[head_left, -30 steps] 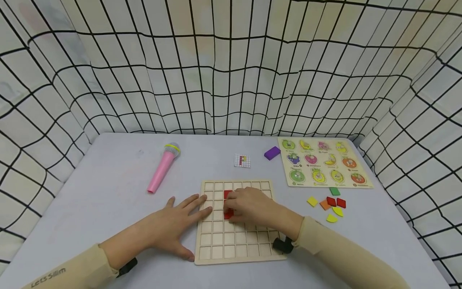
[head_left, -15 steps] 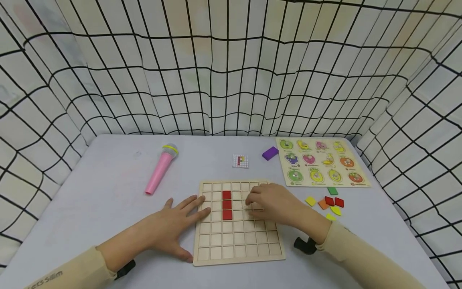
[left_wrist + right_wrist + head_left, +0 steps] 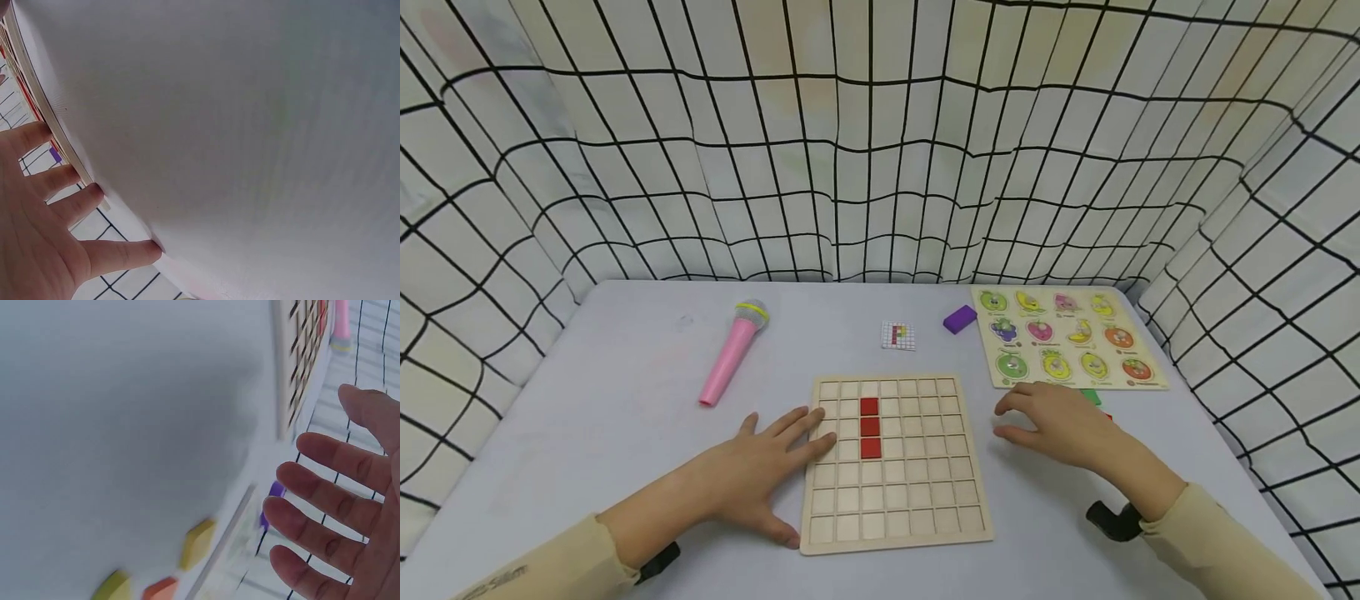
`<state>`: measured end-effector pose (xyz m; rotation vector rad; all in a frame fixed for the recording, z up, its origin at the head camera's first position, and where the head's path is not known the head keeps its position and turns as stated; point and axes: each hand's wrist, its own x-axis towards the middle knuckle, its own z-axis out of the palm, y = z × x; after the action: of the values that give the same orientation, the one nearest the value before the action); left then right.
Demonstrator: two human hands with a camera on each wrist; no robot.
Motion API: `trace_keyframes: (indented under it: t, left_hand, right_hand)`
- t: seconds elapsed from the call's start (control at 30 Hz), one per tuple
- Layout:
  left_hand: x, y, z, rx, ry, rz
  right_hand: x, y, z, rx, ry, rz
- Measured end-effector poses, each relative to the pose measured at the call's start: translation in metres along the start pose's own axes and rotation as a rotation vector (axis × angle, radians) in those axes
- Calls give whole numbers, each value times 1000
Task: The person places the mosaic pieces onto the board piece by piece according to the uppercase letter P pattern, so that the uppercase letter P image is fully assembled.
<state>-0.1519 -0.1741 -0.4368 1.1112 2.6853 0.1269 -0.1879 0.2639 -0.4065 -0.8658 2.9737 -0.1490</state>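
Observation:
A wooden grid board [image 3: 932, 521] lies in front of the person, with three red square tiles [image 3: 869, 427] stacked in one column of its cells. My left hand [image 3: 752, 471] is spread flat, fingertips on the board's left edge and thumb at its lower left corner. To the right of the board my right hand [image 3: 1052, 425] is in the air with nothing in its relaxed fingers. It covers most of the loose pieces; a green tile [image 3: 1091, 397] peeks out behind it. In the right wrist view a yellow piece [image 3: 197, 544] and an orange piece [image 3: 160, 589] show below the fingers.
A small pattern card [image 3: 898, 336] and a purple block [image 3: 960, 319] lie behind the board. At the back right is a fruit puzzle board [image 3: 1060, 337], at the left a pink toy microphone [image 3: 733, 354]. Black wire mesh [image 3: 880, 150] surrounds the table.
My right hand has left the red tiles and moved right, off the board and over the loose pieces. The left hand stays on the board's edge.

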Motion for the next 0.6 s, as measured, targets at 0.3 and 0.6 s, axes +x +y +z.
trace_keyframes:
  t: [0.3,0.6]
  left_hand:
    - [-1,-1,0,15,7,0]
    - [-1,-1,1,12,10,-2]
  right_hand:
    - [-23,40,5,22,-6,155]
    - [-43,63,3,39,-20,247]
